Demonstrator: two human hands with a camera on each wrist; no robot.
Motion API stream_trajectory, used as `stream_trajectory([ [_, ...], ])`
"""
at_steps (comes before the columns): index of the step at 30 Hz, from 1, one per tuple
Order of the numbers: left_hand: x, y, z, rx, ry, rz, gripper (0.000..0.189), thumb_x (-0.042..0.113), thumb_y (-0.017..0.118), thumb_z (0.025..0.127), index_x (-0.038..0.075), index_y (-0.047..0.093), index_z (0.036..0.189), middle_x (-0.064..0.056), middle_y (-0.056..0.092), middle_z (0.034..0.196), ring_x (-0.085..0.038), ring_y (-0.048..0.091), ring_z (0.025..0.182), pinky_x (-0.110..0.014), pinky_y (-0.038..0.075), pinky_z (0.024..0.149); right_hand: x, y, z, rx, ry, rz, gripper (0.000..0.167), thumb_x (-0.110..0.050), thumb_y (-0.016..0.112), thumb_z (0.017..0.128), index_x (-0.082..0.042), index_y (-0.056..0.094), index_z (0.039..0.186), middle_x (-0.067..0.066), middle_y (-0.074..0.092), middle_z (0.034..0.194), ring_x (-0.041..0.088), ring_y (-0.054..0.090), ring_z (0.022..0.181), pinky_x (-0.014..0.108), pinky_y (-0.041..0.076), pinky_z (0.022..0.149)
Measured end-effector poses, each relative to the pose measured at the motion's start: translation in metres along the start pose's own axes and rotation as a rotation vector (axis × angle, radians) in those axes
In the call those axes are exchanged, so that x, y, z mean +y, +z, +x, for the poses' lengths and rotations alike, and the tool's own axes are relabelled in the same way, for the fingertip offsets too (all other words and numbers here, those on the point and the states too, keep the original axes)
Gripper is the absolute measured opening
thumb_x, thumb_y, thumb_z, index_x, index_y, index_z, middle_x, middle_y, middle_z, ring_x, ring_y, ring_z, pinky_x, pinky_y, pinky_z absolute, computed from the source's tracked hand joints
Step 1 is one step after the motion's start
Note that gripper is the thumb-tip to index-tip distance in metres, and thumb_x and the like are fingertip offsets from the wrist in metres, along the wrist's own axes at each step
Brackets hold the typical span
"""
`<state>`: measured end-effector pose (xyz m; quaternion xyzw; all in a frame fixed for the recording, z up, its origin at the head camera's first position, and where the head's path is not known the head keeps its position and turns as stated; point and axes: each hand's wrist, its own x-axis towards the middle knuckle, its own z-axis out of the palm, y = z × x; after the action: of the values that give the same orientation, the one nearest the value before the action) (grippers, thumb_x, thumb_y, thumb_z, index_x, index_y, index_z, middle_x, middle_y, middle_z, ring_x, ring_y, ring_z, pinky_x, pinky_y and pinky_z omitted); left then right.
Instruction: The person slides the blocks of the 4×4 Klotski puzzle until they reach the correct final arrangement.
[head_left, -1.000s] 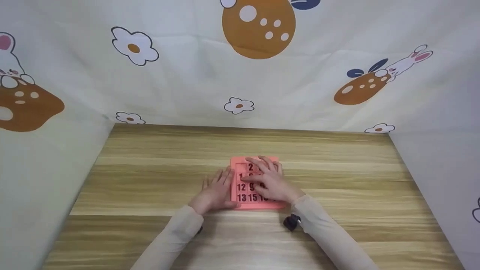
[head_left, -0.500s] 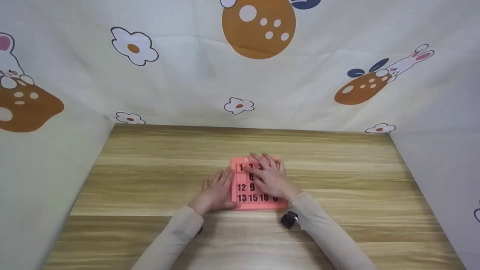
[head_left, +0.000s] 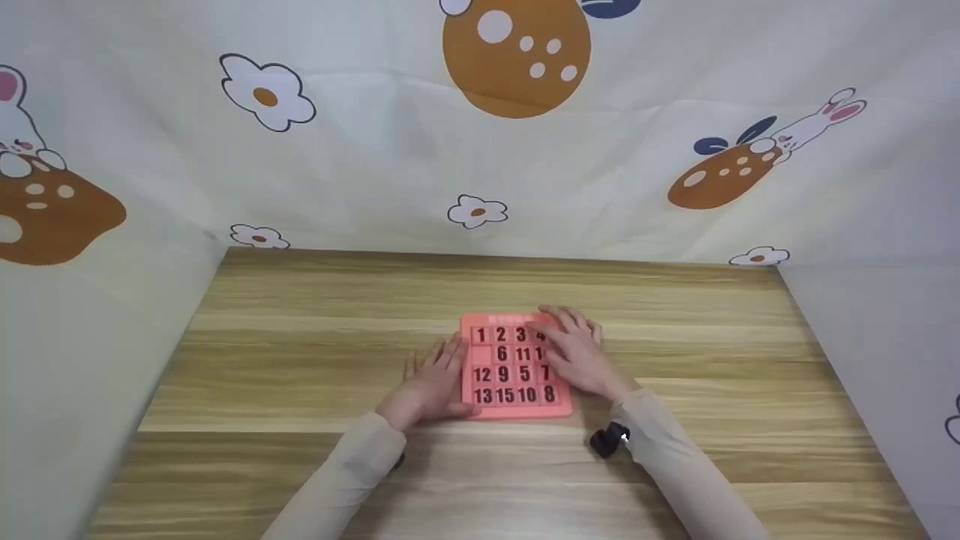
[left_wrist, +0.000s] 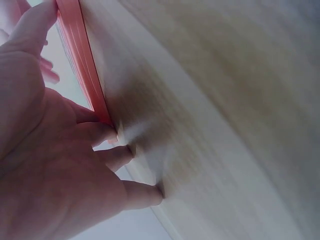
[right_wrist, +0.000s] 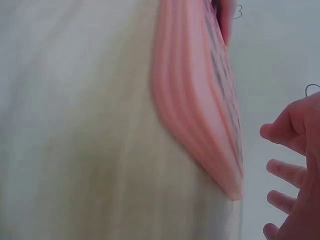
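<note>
A pink sliding number puzzle [head_left: 517,412] lies flat on the table, its tiles printed with black numerals. Tiles 1, 2 and 3 stand in its far row, and the vacant slot is directly below tile 1 at the left. My left hand [head_left: 429,390] rests along the puzzle's left side with fingers extended and the thumb at the near left corner. In the left wrist view, fingertips touch the pink frame [left_wrist: 86,55] and the tabletop. Over the right side is my right hand [head_left: 585,360], fingers spread and partly covering the right-hand tiles; the right wrist view shows its fingers apart above the puzzle.
The wood-grain table [head_left: 315,322] extends around the puzzle on every side. A pale printed cloth [head_left: 360,172] with rabbits and flowers stands behind and at both sides. A small black device [head_left: 609,440] sits at the right wrist.
Tile 1 has slid up from the second row into the far left corner, leaving its former slot vacant. My right hand has then moved right, uncovering more tiles. The left hand stays put.
</note>
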<state>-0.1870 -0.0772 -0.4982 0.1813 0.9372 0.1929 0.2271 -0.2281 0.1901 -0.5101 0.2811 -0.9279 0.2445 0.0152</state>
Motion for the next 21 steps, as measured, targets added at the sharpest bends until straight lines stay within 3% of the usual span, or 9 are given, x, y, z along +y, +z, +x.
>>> stream_trajectory([
  [7, -0.001, 0.001, 0.001, 0.006, 0.004, 0.01, 0.107, 0.052, 0.07, 0.081, 0.004, 0.008, 0.155, -0.013, 0.002, 0.161, -0.038, 0.004, 0.144, -0.066, 0.0, 0.109, -0.006, 0.003, -0.006, -0.052, -0.08, 0.018, 0.042, -0.009, 0.059, 0.087, -0.014, 0.063, 0.128, 0.015, 0.038, 0.148, 0.042, 0.026, 0.136, 0.061, 0.015, 0.105],
  [16, -0.001, 0.002, 0.0, 0.016, 0.017, 0.01, 0.106, 0.05, 0.07, 0.082, 0.003, 0.009, 0.155, -0.014, 0.004, 0.161, -0.038, 0.005, 0.144, -0.066, 0.001, 0.109, -0.016, 0.004, -0.01, -0.084, -0.131, 0.007, 0.034, -0.009, 0.061, 0.086, -0.016, 0.07, 0.118, 0.013, 0.038, 0.148, 0.041, 0.026, 0.136, 0.066, 0.015, 0.105],
  [21, -0.002, 0.003, 0.0, 0.025, 0.026, -0.01, 0.105, 0.048, 0.071, 0.082, 0.002, 0.011, 0.154, -0.015, 0.006, 0.16, -0.038, 0.005, 0.144, -0.066, 0.0, 0.109, -0.021, 0.004, -0.011, -0.086, -0.132, -0.001, 0.036, -0.01, 0.06, 0.086, -0.016, 0.069, 0.12, 0.013, 0.038, 0.149, 0.04, 0.026, 0.136, 0.066, 0.015, 0.105],
])
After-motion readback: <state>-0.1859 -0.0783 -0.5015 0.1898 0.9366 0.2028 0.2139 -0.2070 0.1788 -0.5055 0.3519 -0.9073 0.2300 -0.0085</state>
